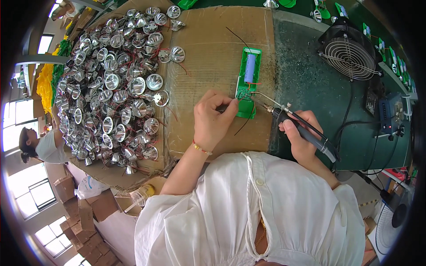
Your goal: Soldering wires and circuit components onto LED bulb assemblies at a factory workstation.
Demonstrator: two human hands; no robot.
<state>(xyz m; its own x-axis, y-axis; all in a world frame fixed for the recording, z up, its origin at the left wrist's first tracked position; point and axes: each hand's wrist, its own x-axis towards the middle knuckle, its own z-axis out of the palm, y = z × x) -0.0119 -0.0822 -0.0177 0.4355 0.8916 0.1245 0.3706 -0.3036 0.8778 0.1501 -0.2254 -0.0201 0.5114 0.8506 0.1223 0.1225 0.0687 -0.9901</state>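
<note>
On the cardboard in front of me lies a green plastic housing [245, 109] with a purple cylindrical battery cell [250, 68] in its upper half. Below the cell is a small circuit board [243, 94] with red wires. My left hand [211, 116] is closed in a pinch at the board's left edge; whatever sits between its fingertips is too small to make out. In my right hand [303, 137] is a soldering iron [306, 134] with a thin solder-feed tube [265, 95], its tip at the board. Black wires [237, 36] stick out from the housing's upper and lower ends.
A big heap of silver reflector cups [113, 84] with red wires covers the left of the table. A fan with a wire guard [348, 57] stands at the back right, near a blue control box [391, 114] and black cables. Another person [51, 146] is at far left.
</note>
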